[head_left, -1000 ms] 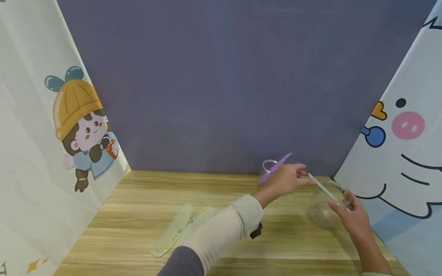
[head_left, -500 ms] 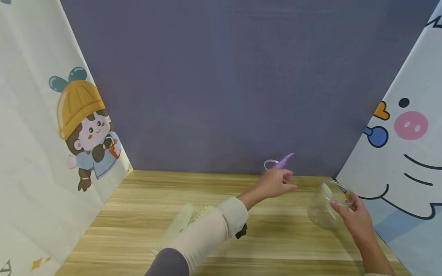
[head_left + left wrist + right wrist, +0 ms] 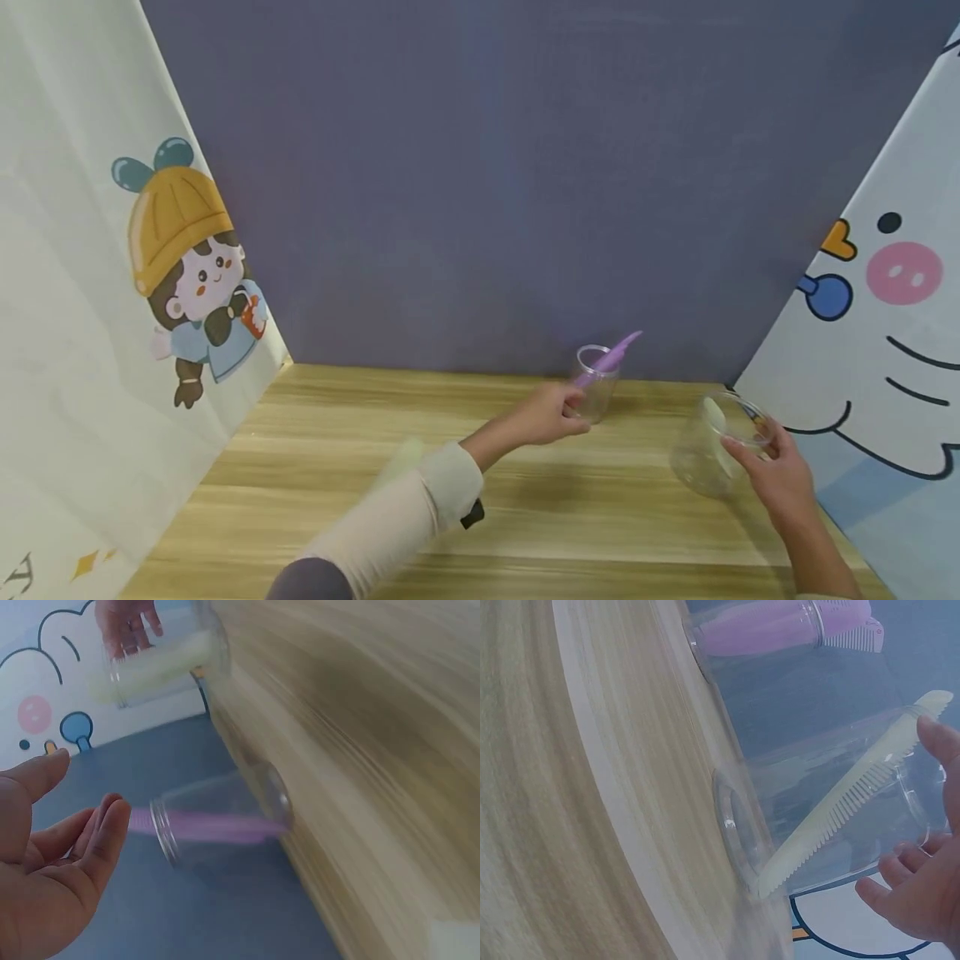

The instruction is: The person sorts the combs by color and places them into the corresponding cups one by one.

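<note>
My right hand (image 3: 780,479) pinches the rim of a clear jar (image 3: 688,462) that stands at the right of the table. A pale green comb (image 3: 840,796) leans inside this jar, its teeth showing in the right wrist view. My left hand (image 3: 549,414) holds nothing, its thumb and loosely bent fingers apart in the left wrist view. It is in front of and to the left of a second clear jar (image 3: 602,402). Purple combs (image 3: 769,626) stand in that second jar, their top ends above its rim. A pale green comb (image 3: 401,462) lies on the table, mostly hidden by my left forearm.
The wood-grain table (image 3: 300,442) meets a dark grey-blue wall (image 3: 450,208) at the back. White panels with cartoon prints border it, a left panel (image 3: 67,333) and a right panel (image 3: 900,400). The second jar stands close to the back wall.
My left hand has let go of the pale green comb, which dropped into the right-hand jar, and has moved left past the second jar. My right hand keeps its hold on the rim.
</note>
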Demonstrator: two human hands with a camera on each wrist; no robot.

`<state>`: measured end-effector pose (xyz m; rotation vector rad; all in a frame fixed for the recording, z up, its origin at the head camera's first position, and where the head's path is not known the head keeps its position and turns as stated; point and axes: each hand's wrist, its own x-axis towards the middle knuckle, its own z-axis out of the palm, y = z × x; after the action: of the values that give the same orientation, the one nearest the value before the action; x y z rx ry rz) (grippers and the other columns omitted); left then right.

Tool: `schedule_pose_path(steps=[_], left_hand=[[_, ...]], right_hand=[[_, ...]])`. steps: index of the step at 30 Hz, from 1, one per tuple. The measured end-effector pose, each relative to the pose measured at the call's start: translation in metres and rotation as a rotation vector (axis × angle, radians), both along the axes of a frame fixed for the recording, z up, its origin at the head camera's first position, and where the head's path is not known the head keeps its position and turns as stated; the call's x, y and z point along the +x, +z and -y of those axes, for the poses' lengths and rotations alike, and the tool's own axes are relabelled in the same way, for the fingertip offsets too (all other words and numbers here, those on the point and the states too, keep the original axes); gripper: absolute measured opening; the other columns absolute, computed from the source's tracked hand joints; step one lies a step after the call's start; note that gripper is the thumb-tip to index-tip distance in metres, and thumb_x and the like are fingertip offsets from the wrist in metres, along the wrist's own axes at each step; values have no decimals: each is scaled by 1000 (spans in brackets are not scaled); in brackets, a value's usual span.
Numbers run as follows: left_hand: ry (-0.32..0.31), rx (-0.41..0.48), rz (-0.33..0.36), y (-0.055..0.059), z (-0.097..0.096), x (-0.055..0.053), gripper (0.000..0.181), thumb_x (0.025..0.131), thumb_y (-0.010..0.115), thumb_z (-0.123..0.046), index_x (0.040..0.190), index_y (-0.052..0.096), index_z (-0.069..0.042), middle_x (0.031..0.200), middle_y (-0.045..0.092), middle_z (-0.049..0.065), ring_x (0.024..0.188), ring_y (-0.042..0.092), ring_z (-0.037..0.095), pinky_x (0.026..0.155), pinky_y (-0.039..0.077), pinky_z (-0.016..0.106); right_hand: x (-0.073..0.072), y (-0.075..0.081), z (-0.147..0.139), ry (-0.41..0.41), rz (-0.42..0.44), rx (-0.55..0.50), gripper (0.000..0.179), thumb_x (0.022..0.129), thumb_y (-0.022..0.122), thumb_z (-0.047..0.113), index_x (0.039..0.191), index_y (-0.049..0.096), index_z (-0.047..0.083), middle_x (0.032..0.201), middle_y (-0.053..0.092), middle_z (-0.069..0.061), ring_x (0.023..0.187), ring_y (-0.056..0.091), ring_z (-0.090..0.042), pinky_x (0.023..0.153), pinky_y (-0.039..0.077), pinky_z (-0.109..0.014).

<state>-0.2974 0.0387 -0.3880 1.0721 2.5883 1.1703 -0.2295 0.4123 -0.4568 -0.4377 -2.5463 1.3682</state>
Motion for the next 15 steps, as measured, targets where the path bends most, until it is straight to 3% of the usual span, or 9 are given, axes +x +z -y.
schedule_pose_path(steps=[4, 8, 14, 15], left_hand=[[54, -21, 85, -9, 33, 4, 50, 95, 74, -22, 138, 60, -1, 128, 69, 14, 103, 74, 16, 81, 58, 21], [110, -76, 105, -18, 64, 9, 56, 95, 73, -30, 142, 57, -5, 133, 67, 13, 107, 73, 19, 86, 60, 27], [144, -102, 128, -27, 99, 18, 55, 96, 72, -30, 143, 57, -6, 133, 66, 14, 111, 71, 25, 89, 60, 36], [148, -99, 131, -29, 104, 20, 55, 96, 72, -29, 143, 57, -5, 133, 66, 15, 112, 71, 26, 89, 60, 38]], right_hand=[[0, 1, 0, 6, 17, 16, 99, 98, 63, 52, 165, 3, 12, 170, 10, -23, 152, 17, -50, 67, 35, -6], [1, 4, 0, 3, 31, 34, 99, 97, 62, 54, 165, 3, 12, 170, 9, -22, 152, 17, -50, 70, 38, -10], [1, 4, 0, 1, 35, 44, 98, 98, 61, 53, 165, 4, 11, 169, 10, -23, 152, 17, -50, 70, 38, -10], [0, 4, 0, 3, 36, 43, 98, 98, 61, 54, 165, 3, 11, 170, 10, -23, 152, 17, -50, 75, 43, -14]])
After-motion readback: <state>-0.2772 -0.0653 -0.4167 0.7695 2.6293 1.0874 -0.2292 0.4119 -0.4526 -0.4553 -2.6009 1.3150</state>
